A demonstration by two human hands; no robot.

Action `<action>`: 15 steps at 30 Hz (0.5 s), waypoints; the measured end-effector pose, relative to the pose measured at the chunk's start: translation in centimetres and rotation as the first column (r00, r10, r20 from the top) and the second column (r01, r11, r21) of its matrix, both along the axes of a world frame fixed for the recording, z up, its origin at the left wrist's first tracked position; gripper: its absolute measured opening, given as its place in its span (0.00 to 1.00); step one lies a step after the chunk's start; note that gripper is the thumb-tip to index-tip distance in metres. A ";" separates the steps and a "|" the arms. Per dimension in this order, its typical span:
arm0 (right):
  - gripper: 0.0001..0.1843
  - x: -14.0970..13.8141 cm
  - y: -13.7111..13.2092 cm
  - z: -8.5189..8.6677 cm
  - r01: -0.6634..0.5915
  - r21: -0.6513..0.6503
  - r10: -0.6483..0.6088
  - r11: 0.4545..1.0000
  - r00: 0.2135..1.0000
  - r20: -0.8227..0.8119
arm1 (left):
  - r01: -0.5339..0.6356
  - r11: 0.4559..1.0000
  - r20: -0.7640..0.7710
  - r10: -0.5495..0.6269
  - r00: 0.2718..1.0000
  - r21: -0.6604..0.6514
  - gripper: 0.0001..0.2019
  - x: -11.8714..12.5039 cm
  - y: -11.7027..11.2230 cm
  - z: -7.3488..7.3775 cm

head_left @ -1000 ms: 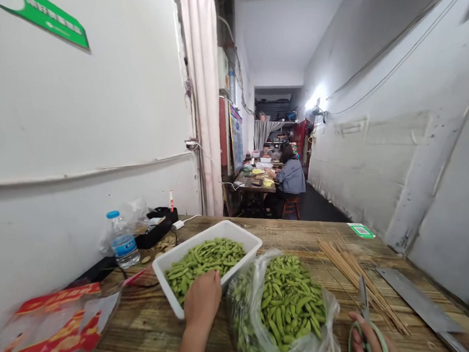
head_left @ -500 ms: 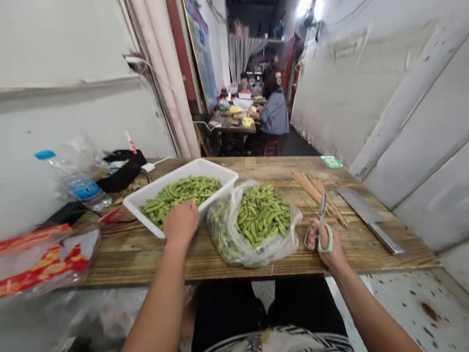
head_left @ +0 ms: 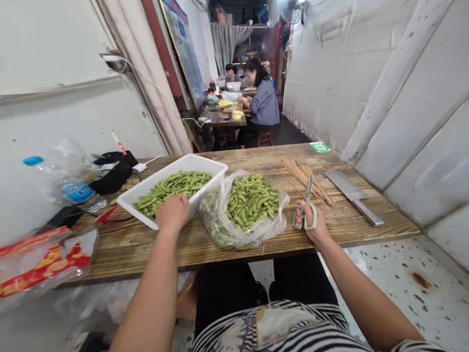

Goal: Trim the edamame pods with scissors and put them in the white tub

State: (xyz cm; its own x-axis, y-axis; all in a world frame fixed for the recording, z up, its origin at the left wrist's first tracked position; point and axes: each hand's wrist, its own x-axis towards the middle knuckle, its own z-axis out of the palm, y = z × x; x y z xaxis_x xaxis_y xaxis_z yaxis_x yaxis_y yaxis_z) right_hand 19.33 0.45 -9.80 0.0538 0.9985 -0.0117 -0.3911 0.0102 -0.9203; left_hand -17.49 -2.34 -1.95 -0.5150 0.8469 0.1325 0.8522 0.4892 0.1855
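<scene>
My left hand (head_left: pixel 172 212) is closed over the near rim of a white plastic tray (head_left: pixel 217 173), its fingertips hidden on the inner side. Green edamame pods (head_left: pixel 186 183) lie across the tray's bottom. Beside the tray stands a clear plastic bag (head_left: pixel 214 218), rolled open and heaped with more edamame pods (head_left: pixel 252 202). To the right of the bag, my right hand (head_left: pixel 314 228) grips scissors (head_left: pixel 308 190) by their pale green handles, blades pointing up and away from me and looking closed.
Thin wooden skewers (head_left: pixel 306 180) and a cleaver (head_left: pixel 354 197) lie at the right of the wooden table (head_left: pixel 253 158). At the left are a water bottle (head_left: pixel 77 191), a black cloth item (head_left: pixel 114 175) and a red printed bag (head_left: pixel 38 268). People (head_left: pixel 264 98) sit at a farther table.
The view has shifted slightly, so everything sits a little farther left. Both hands keep their places beside the tray and bag. The seated person's head in the background has turned.
</scene>
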 end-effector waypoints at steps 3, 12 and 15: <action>0.19 0.0 0.1 -0.2 -0.007 -0.006 0.007 1.000 1.000 -0.002 | 0.004 1.000 -0.001 -0.004 1.000 -0.012 0.26 -0.1 0.0 0.0; 0.18 -0.2 0.5 -0.7 -0.026 -0.067 0.026 0.997 1.000 0.005 | 0.032 0.999 -0.014 -0.033 0.999 -0.021 0.26 -0.4 0.3 0.1; 0.18 -0.3 0.7 -0.8 -0.030 -0.072 0.030 0.997 1.000 0.001 | 0.039 0.999 -0.023 -0.040 0.999 -0.024 0.26 -0.5 0.3 0.1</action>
State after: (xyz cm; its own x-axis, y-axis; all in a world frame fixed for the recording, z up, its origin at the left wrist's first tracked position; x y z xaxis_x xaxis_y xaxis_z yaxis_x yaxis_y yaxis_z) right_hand 19.07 1.13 -10.64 0.0241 0.9962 -0.0837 -0.3881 -0.0678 -0.9191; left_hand -17.98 -2.02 -1.88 -0.4778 0.8697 0.1236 0.8751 0.4589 0.1537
